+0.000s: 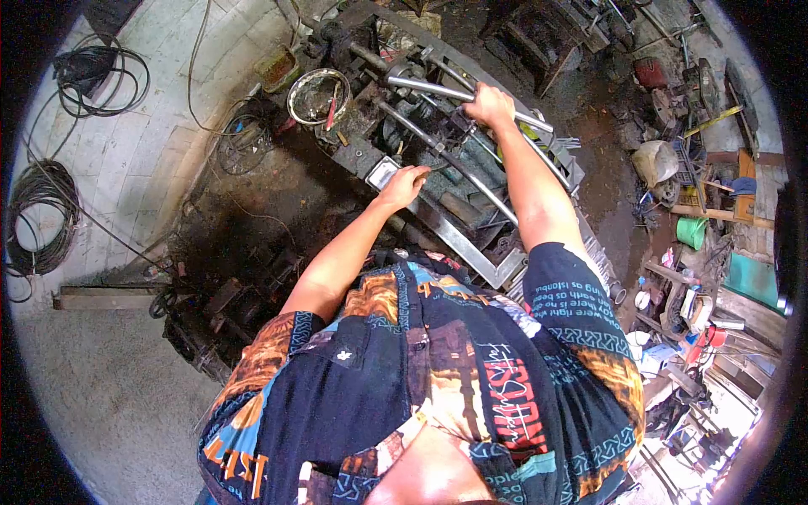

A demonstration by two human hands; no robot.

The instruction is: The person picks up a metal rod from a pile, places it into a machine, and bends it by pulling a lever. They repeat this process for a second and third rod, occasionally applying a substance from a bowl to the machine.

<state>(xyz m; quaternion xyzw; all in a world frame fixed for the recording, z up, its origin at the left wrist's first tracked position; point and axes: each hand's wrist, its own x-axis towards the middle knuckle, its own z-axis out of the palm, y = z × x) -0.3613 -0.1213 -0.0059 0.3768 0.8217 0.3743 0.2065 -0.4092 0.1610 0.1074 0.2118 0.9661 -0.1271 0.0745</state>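
Observation:
A metal machine frame (459, 231) with steel rods stretches in front of me. My right hand (491, 107) is closed around a grey metal pipe (429, 87) that lies slantwise above the machine. Lower and to the left, my left hand (406, 186) has its fingers drawn together at the machine's near side; a thin dark piece shows by the fingertips, too small to name. Beside that hand is a shiny rectangular metal piece (382, 172). A long steel rod (463, 164) runs between the two hands.
A round bucket (296, 108) with a red-handled tool (332, 109) stands left of the machine. Coiled black cables (42, 217) lie on the left. Scrap, a green bucket (691, 231) and a red box (650, 71) crowd the right.

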